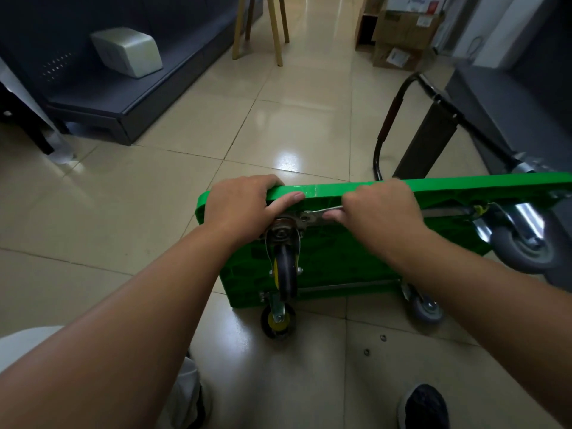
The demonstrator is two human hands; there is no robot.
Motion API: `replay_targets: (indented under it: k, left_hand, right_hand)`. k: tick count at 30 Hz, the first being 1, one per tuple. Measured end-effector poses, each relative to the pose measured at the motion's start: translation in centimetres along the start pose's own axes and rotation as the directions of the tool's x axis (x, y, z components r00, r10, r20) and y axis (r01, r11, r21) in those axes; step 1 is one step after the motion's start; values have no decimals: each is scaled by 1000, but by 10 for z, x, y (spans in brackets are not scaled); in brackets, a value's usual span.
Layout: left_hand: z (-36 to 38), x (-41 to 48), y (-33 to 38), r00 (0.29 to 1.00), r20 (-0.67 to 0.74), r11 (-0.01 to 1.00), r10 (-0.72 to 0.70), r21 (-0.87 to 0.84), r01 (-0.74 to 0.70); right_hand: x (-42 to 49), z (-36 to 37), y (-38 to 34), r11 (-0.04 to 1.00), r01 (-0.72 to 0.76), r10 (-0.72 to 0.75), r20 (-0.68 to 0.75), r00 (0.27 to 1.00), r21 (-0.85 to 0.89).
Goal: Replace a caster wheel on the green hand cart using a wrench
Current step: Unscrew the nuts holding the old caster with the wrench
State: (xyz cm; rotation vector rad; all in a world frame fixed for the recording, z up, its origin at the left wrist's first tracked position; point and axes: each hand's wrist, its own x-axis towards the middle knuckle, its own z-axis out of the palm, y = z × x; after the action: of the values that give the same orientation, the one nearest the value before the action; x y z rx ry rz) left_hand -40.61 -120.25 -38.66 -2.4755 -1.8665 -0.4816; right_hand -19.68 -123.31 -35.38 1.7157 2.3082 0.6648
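The green hand cart (340,261) stands on its side on the tiled floor, underside toward me. My left hand (244,205) grips its upper edge, fingers curled over the rim and thumb along the face. Just below hangs a black and yellow caster wheel (285,267) on its metal mounting plate (294,219). My right hand (380,209) holds a silver wrench (322,212) whose head sits at the plate. Another black and yellow caster (277,320) is at the lower edge. Two grey casters (523,249) (425,308) are on the right side.
The cart's black folding handle (390,125) lies on the floor beyond it. Small nuts or bolts (383,337) lie on the tiles near my black shoe (424,407). A dark bench with a white box (127,51) is at left, wooden stool legs (275,29) and cardboard boxes (402,35) farther back.
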Motion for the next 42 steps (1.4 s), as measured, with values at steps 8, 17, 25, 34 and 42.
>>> replay_targets:
  k: [8, 17, 25, 34, 42]
  left_hand:
    - [-2, 0, -2, 1000, 12, 1000, -14, -25, 14]
    - [0, 0, -2, 1000, -3, 1000, -19, -1, 19]
    - [4, 2, -2, 999, -23, 999, -24, 31, 25]
    - [7, 5, -4, 999, -21, 999, -25, 29, 25]
    - [4, 4, -2, 999, -32, 1000, -21, -1, 21]
  right_hand:
    - [-10, -16, 4, 999, -15, 18, -73, 997, 37]
    - [-61, 117, -44, 109, -135, 435, 75, 897, 985]
    - [-39, 131, -94, -115, -91, 532, 138, 835, 989]
    - [-30, 126, -77, 22, -161, 578, 119, 808, 987]
    - [-6, 52, 14, 886, 20, 176, -377, 910, 462]
